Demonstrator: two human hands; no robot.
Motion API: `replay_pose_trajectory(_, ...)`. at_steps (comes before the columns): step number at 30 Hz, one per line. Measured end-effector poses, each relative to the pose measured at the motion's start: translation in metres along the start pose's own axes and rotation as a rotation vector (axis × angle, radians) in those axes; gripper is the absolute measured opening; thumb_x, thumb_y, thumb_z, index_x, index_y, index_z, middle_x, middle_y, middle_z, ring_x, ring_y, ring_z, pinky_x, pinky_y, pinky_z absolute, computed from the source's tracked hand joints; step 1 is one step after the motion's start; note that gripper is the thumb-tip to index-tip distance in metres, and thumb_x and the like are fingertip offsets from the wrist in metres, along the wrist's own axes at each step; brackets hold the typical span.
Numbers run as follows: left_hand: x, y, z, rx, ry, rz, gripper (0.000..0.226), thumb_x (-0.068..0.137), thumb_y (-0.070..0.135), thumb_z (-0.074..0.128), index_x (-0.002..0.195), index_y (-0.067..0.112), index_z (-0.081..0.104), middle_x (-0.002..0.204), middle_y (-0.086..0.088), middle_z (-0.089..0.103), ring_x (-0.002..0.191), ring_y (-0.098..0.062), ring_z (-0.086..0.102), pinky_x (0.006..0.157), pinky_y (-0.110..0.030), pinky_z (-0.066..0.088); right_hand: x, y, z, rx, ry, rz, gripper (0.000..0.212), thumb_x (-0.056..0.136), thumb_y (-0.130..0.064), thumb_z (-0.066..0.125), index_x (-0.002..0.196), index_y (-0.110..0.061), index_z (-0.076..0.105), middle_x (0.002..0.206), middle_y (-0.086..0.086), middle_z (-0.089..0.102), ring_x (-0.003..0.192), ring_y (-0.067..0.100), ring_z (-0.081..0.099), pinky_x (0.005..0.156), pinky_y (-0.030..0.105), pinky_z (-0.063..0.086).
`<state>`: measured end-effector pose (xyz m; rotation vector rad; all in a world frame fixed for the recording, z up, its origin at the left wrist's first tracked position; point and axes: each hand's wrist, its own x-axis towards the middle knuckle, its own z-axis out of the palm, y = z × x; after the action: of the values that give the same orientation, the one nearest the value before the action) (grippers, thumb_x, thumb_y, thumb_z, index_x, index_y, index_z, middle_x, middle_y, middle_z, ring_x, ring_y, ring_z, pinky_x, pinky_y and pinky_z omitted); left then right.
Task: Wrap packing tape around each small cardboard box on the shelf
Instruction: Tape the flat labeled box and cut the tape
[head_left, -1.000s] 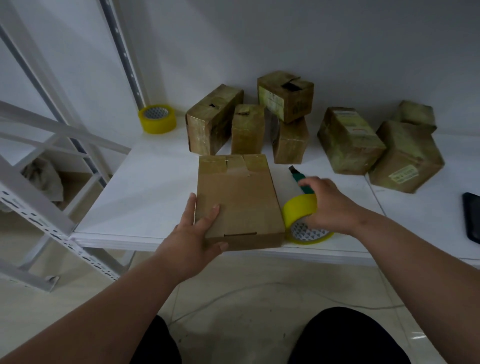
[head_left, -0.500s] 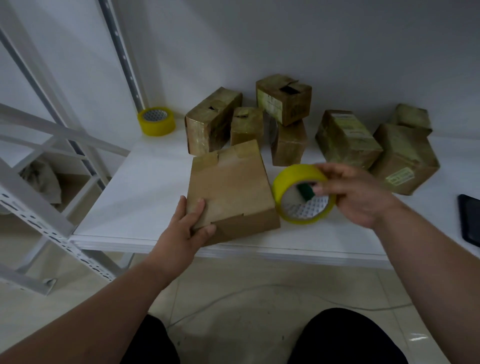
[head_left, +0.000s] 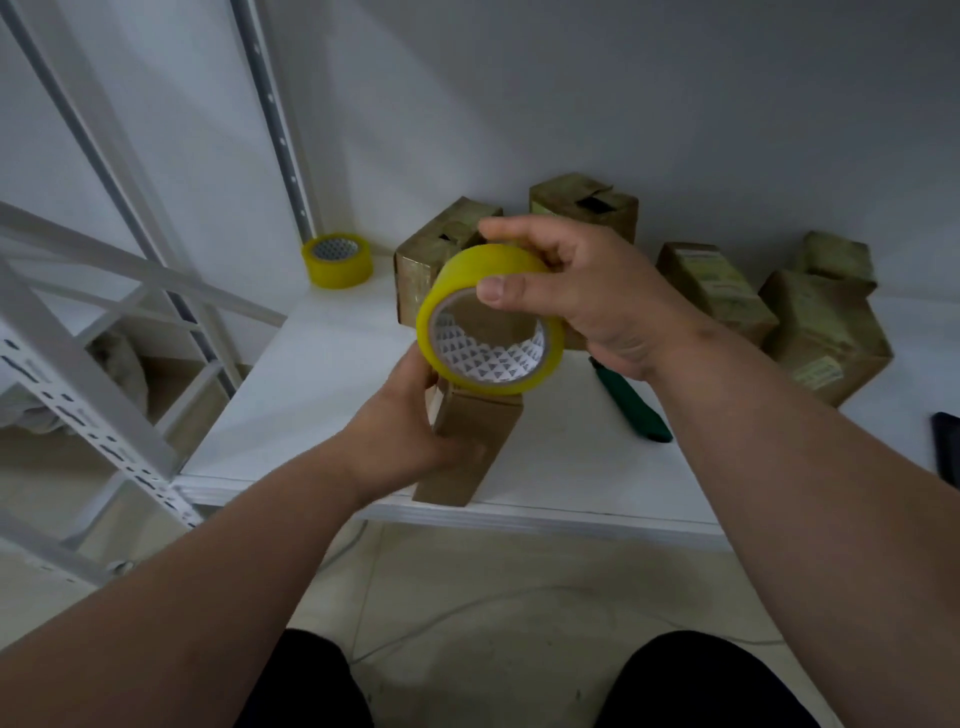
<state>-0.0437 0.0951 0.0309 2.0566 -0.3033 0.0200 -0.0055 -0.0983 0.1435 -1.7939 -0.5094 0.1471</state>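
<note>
Both forearms (head_left: 779, 493) bare and sleeveless; black trousers (head_left: 701, 680) cover the knees

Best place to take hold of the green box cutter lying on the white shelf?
Grip the green box cutter across its narrow body near the middle, coming from above. It lies flat and slanted on the white shelf, under the right hand, with bare shelf along both long sides for fingers. Its far end is hidden.

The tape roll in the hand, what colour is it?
Yellow tape roll, seen in the head view.
</note>
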Motion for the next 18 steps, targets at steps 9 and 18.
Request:
replay_pose_trajectory(9, 0.010, -0.003, -0.025, 0.036, -0.110, -0.124, 0.065, 0.059, 0.049, 0.086, 0.108, 0.060, 0.045, 0.126, 0.018, 0.053, 0.101, -0.004, 0.058, 0.075, -0.016, 0.049, -0.009, 0.016, 0.014, 0.168, -0.097, 0.033, 0.038, 0.072, -0.040, 0.068, 0.106, -0.024, 0.061, 0.069, -0.011, 0.068, 0.073, 0.012, 0.067, 0.066, 0.026, 0.053)
replay_pose_trajectory(18, -0.003, -0.014, -0.047, -0.079, -0.120, -0.142, 0.092, 0.051, 0.051, 0.085, 0.124, 0.069, 0.033, 0.127, 0.020, 0.052, 0.090, -0.007, 0.069, 0.069, -0.023, 0.057, -0.022, 0.041, -0.031, 0.103, -0.031, 0.087, 0.050, 0.066, -0.040, 0.075, 0.104, -0.010, 0.063, 0.070, -0.007, 0.064, 0.060, 0.006, 0.057, 0.057, 0.024, 0.046)
